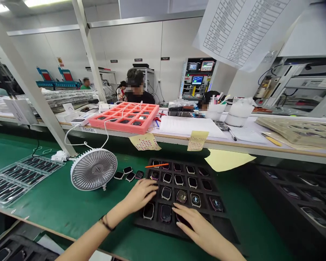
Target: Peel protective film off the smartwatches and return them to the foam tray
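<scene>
My left hand [139, 195] and right hand [199, 226] lie open, fingers spread, on the black foam tray [220, 226]. The right covers a dark watch [182, 221] in the front row; the left is just above another watch [148, 211].

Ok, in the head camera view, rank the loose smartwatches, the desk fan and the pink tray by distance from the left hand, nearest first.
1. Loose smartwatches, beside the left hand, left of the black foam tray.
2. White desk fan, farther left.
3. Pink tray, up on the bench.
</scene>
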A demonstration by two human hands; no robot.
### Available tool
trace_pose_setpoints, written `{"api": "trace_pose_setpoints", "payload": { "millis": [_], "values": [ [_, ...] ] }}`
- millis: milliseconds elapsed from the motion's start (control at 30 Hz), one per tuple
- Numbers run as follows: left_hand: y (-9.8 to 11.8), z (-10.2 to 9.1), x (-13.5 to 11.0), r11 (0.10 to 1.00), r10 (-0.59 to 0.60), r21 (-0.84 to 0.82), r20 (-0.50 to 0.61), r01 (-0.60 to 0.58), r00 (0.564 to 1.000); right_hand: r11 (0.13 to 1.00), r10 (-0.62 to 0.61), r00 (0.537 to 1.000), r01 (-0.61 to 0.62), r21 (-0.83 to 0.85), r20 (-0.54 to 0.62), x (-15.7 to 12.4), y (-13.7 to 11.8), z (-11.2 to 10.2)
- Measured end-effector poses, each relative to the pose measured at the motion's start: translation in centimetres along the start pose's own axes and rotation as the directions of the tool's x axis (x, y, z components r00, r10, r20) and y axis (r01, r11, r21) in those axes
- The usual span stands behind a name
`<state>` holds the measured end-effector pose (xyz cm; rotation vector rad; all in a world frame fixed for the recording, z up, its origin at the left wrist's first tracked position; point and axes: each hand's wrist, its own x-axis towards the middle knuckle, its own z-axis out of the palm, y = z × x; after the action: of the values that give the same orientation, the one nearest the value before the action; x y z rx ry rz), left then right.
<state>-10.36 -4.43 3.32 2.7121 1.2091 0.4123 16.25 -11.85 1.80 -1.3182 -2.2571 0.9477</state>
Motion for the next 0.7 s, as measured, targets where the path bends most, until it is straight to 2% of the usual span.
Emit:
{"api": "trace_pose_setpoints", "payload": {
  "millis": [67, 167, 233, 300, 367, 467, 600, 700],
  "values": [
    [-0.9, 0.2, 4.0, 0.989, -0.126, 0.069, -0.060, 0.130, 0.990, 0.999, -0.035, 0.997, 0.033, -0.036, -0.072, 0.8, -0.2, -1.5],
    [-2.3, 1.5, 9.6, 0.971, -0.211, 0.098, -0.086, 0.219, 0.974, 0.996, -0.072, 0.986, 0.063, -0.065, -0.148, 2.3, -0.5, -4.0],
    [-3.0, 2.6, 12.0, 0.962, -0.248, 0.095, -0.089, 0.256, 0.965, 0.997, -0.061, 0.986, 0.052, -0.059, -0.157, 3.3, -0.6, -5.6],
    [-3.5, 3.4, 13.2, 0.959, -0.268, 0.068, -0.099, 0.275, 0.958, 0.996, -0.061, 0.984, 0.049, -0.077, -0.168, 4.6, -0.5, -6.8],
    [-4.0, 3.6, 13.2, 0.958, -0.283, 0.019, -0.120, 0.287, 0.952, 0.993, -0.084, 0.980, 0.067, -0.099, -0.178, 6.4, -0.2, -7.4],
    [-4.8, 2.6, 11.7, 0.944, -0.330, -0.084, -0.180, 0.320, 0.927, 0.991, -0.106, 0.977, 0.089, -0.099, -0.183, 10.4, 0.8, -7.1],
    [-5.7, 1.3, 7.5, 0.893, -0.432, -0.259, -0.264, 0.368, 0.863, 0.992, -0.086, 0.978, 0.068, -0.105, -0.188, 17.1, 1.8, -5.1],
    [-6.0, 1.8, 4.4, 0.842, -0.491, -0.384, -0.253, 0.379, 0.834, 0.988, -0.054, 0.977, 0.023, -0.150, -0.207, 21.3, 1.7, -3.2]
  ]
}}
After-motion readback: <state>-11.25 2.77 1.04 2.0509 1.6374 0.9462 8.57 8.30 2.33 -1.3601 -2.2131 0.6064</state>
